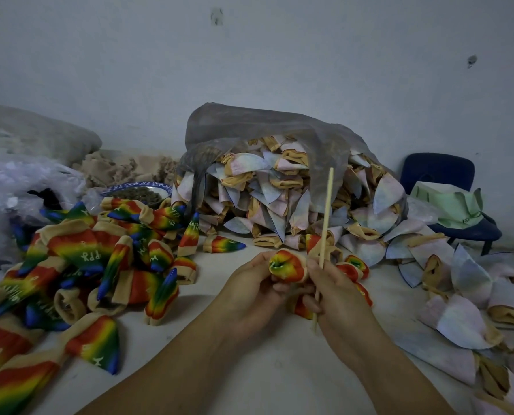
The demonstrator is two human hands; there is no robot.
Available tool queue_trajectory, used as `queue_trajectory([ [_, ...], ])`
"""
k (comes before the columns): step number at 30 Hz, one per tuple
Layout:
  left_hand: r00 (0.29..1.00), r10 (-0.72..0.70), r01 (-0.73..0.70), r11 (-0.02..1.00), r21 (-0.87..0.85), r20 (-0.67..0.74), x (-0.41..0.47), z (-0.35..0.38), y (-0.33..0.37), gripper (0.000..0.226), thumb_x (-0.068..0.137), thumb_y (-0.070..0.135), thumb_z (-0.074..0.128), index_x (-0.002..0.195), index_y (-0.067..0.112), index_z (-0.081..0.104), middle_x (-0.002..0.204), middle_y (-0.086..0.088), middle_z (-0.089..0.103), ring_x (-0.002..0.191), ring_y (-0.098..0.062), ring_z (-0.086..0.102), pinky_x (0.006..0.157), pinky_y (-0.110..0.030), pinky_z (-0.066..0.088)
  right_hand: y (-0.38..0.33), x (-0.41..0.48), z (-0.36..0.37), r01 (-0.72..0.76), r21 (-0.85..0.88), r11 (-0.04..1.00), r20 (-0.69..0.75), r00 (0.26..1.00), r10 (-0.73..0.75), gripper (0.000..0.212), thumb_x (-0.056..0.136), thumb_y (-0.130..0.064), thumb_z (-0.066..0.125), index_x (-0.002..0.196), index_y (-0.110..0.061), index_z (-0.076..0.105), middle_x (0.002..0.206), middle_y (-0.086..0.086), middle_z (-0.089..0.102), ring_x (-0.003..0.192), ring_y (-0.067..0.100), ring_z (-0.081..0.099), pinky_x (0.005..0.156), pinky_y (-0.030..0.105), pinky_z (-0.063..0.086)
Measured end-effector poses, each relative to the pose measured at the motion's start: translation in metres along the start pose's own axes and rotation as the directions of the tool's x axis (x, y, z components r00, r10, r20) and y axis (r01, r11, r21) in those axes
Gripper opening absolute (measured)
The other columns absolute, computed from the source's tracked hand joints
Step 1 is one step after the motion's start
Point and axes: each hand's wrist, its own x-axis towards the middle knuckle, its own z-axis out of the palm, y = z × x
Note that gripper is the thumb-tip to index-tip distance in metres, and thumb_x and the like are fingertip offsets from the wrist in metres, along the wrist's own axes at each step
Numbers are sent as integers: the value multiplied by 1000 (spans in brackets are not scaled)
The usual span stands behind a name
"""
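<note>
A rainbow-coloured fabric cone (287,266) with a beige cuff sits bunched between both hands at the centre of the view, its opening facing me. My left hand (249,290) grips it from the left. My right hand (336,292) pinches its right edge and also holds a thin wooden stick (325,223), which points up and slightly right. Part of the fabric hangs hidden below my fingers.
Several rainbow cones (82,265) lie piled on the white table at the left. A grey plastic bag (279,139) spills pale inside-out cones (279,202) behind and to the right. A bowl (138,191), a blue chair (447,199) and a green paper bag (450,208) stand farther back.
</note>
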Motion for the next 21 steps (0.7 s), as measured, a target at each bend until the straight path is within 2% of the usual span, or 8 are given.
queue_trajectory([
  [2, 1000, -21, 19, 994, -110, -23, 4, -2, 0, 9, 77, 3, 59, 85, -1, 62, 72, -15, 61, 55, -14, 51, 42, -20, 40, 0, 1, -3, -66, 221, 973, 45, 997, 57, 51, 87, -33, 57, 116, 9, 52, 95, 21, 48, 63, 19, 36, 44, 19, 30],
  [4, 997, -23, 17, 996, -84, -72, 7, -3, -1, 6, 85, 1, 56, 90, -1, 60, 77, -14, 56, 55, -13, 48, 42, -20, 41, 1, 2, -4, -99, 259, 961, 77, 994, 82, 55, 83, -34, 59, 117, 8, 52, 97, 16, 46, 70, 26, 36, 43, 18, 32],
  [8, 963, 189, -101, 916, 389, -193, 6, -4, -10, 16, 99, 20, 52, 98, 16, 67, 91, -9, 68, 64, -11, 60, 61, -22, 48, 3, 4, -5, -76, 227, 971, 17, 997, 74, 42, 85, -33, 59, 109, 2, 59, 70, 8, 42, 55, 14, 35, 41, 18, 31],
  [11, 904, 428, -308, 646, 698, 2, -1, -4, -10, 36, 91, 64, 45, 116, 43, 61, 125, 7, 63, 107, -4, 61, 83, -19, 46, 2, 5, -5, -39, 244, 969, -29, 998, 47, 34, 87, -30, 59, 102, 0, 61, 66, 3, 41, 52, 6, 35, 41, 17, 30],
  [13, 881, 446, -399, 521, 754, 159, -4, -2, -10, 45, 77, 71, 53, 118, 55, 55, 131, 21, 51, 117, 4, 53, 89, -14, 47, 0, 3, -5, -35, 243, 969, -27, 999, 42, 35, 86, -32, 59, 102, 0, 61, 72, 9, 44, 54, 7, 37, 41, 18, 30],
  [15, 886, 415, -408, 485, 773, 207, -6, 0, -11, 42, 74, 65, 64, 115, 56, 57, 122, 33, 53, 114, 9, 53, 89, -15, 50, 0, 0, -3, -49, 192, 980, -8, 999, 51, 32, 93, -30, 56, 106, -2, 63, 76, 9, 44, 55, 8, 38, 43, 19, 30],
  [18, 888, 451, -375, 588, 717, 95, 0, -6, -10, 10, 88, 40, 68, 97, 44, 69, 108, 20, 68, 103, 1, 63, 79, -16, 53, 3, -5, 1, 7, -119, 993, -31, 999, -11, 24, 95, -38, 52, 89, -23, 70, 68, -3, 55, 56, 6, 50, 49, 17, 39],
  [21, 931, 332, -268, 906, 329, -154, 8, -14, -2, 16, 86, 32, 65, 95, 20, 69, 96, -7, 75, 94, -20, 72, 77, -32, 58, 6, -8, 6, 190, -447, 874, -14, 976, -219, 28, 96, -41, 46, 89, -23, 67, 91, -1, 63, 74, -3, 59, 59, 5, 42],
])
